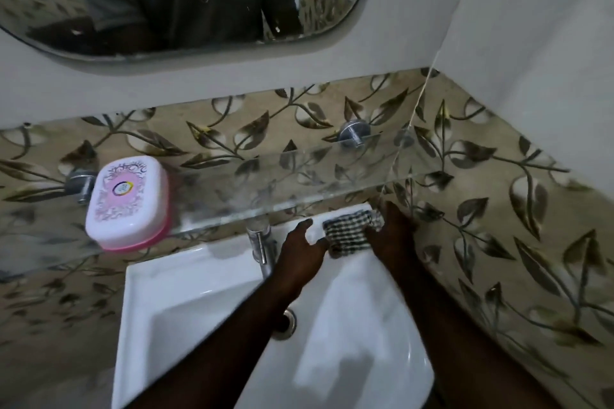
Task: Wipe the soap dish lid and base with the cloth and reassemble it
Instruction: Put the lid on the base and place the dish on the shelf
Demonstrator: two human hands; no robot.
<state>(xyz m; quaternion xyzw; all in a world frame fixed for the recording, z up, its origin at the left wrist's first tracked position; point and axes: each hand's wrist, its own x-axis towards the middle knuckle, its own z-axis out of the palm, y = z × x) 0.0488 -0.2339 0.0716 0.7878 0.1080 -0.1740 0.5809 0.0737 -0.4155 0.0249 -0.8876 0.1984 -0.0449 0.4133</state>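
Both hands (349, 239) touch the checked cloth (350, 229); soap dish (128, 201) sits closed.

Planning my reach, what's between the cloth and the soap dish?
In the head view, the tap and left hand lie between the cloth and soap dish, plus bare glass shelf.

Closed pink-and-white soap dish (128, 201) sits on shelf; checked cloth (349, 229) on sink rim.

Light: dim, cool | glare: pale sheen on sink (365, 372) and glass shelf (299, 199) | shadows: soft, under arms | focus: soft overall, tiles smeared at left edge | edges: wide-angle bending
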